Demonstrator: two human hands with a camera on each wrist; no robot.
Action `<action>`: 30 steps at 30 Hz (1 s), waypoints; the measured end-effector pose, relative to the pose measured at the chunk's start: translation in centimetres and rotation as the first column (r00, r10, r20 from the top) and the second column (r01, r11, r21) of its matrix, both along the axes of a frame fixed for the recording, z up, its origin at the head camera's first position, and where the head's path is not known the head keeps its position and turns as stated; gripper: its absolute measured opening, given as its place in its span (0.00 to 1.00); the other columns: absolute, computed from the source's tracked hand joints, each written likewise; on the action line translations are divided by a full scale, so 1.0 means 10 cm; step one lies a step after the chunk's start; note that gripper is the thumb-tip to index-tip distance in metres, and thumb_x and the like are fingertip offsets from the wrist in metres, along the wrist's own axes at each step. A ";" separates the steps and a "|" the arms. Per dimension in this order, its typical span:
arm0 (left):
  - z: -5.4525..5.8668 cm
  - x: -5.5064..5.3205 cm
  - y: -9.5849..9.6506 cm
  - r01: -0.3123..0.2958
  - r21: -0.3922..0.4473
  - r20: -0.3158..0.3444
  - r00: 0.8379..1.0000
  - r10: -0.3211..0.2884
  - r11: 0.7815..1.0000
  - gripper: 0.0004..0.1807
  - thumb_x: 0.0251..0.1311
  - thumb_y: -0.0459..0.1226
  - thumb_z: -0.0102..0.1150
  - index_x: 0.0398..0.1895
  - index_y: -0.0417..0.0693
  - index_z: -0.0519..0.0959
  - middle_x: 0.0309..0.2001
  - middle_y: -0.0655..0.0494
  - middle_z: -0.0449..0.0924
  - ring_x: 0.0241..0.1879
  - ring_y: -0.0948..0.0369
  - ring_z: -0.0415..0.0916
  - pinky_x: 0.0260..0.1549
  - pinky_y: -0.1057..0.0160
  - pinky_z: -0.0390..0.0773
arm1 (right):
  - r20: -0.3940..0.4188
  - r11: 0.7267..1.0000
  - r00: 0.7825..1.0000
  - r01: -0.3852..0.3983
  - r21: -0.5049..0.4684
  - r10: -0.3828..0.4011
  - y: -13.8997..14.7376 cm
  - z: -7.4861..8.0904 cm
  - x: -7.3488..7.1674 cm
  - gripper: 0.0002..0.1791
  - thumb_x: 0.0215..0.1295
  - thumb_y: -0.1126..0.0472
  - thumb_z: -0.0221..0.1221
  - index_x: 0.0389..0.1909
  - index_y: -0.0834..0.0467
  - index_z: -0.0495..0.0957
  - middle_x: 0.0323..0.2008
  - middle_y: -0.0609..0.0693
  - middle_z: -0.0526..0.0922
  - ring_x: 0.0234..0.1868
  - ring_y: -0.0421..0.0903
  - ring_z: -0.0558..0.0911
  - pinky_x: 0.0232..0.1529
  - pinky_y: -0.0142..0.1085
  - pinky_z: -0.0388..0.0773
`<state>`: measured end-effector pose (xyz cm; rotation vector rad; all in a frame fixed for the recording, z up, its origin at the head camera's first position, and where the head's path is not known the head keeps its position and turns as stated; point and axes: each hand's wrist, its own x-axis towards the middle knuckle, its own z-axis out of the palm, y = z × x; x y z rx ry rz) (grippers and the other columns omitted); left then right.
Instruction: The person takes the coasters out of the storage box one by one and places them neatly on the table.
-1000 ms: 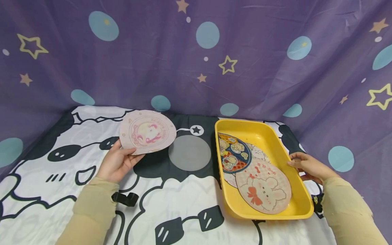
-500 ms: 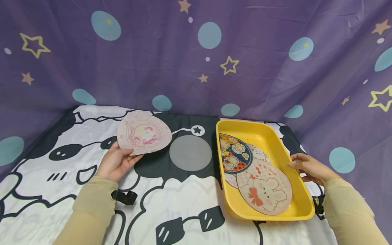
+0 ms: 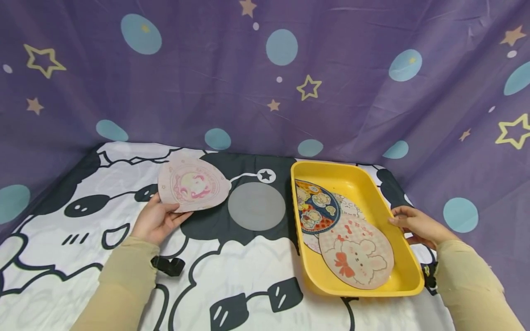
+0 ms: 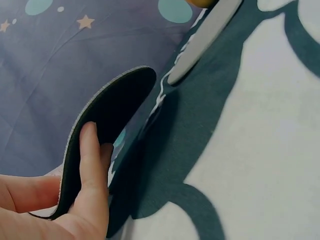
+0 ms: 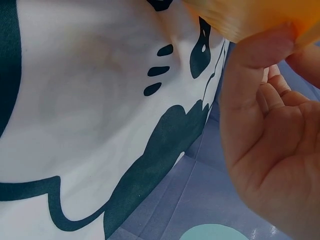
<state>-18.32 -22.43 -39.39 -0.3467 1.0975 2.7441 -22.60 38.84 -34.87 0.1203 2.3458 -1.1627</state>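
My left hand (image 3: pixel 156 221) pinches the near edge of a pink round mouse pad (image 3: pixel 193 185) with a pony-like print, thumb on top and fingers beneath. Its dark backing (image 4: pixel 117 102) faces the left wrist camera, the pad bending slightly and held at a tilt over the cloth. At the right, my right hand (image 3: pixel 422 226) grips the right rim of a yellow tray (image 3: pixel 335 291), thumb over the edge. Inside the tray several round pads overlap: a bunny pad (image 3: pixel 362 257) lies on top, a blue and red bear pad (image 3: pixel 316 207) beside it, paler ones partly hidden.
A flat grey disc (image 3: pixel 256 207) lies between the left hand and the tray. Under everything spreads a black and white cartoon cloth (image 3: pixel 248 262). Behind the table hangs a purple curtain (image 3: pixel 232 82) with stars and blue dots.
The left hand has shifted a little to the left with the pink mouse pad, and the pad's tilt has changed slightly. The right hand and the tray stay put.
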 end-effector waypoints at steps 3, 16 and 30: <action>-0.02 0.00 -0.01 -0.001 -0.012 0.018 1.000 0.002 1.000 0.43 0.70 0.19 0.31 0.79 0.69 0.46 0.43 0.60 0.84 0.44 0.59 0.85 0.41 0.55 0.87 | -0.002 1.000 1.000 -0.002 0.000 0.002 0.00 0.00 0.00 0.23 0.74 0.52 0.54 0.58 0.64 0.62 0.38 0.46 0.77 0.36 0.42 0.77 0.37 0.38 0.85; -0.07 -0.04 -0.02 -0.013 -0.063 0.038 0.999 0.015 0.998 0.42 0.71 0.20 0.31 0.79 0.68 0.45 0.44 0.62 0.83 0.44 0.60 0.85 0.40 0.56 0.87 | 0.004 1.000 1.000 -0.001 -0.010 0.001 0.00 -0.02 0.00 0.22 0.74 0.52 0.54 0.57 0.64 0.62 0.38 0.45 0.78 0.36 0.42 0.77 0.37 0.37 0.85; -0.05 -0.16 -0.05 0.052 -0.237 0.103 0.994 -0.029 0.970 0.42 0.70 0.22 0.29 0.80 0.69 0.42 0.42 0.65 0.82 0.42 0.63 0.85 0.40 0.59 0.87 | 0.002 1.000 1.000 -0.003 0.003 0.003 0.01 0.00 -0.01 0.23 0.74 0.52 0.54 0.58 0.64 0.62 0.38 0.45 0.78 0.36 0.42 0.77 0.38 0.37 0.84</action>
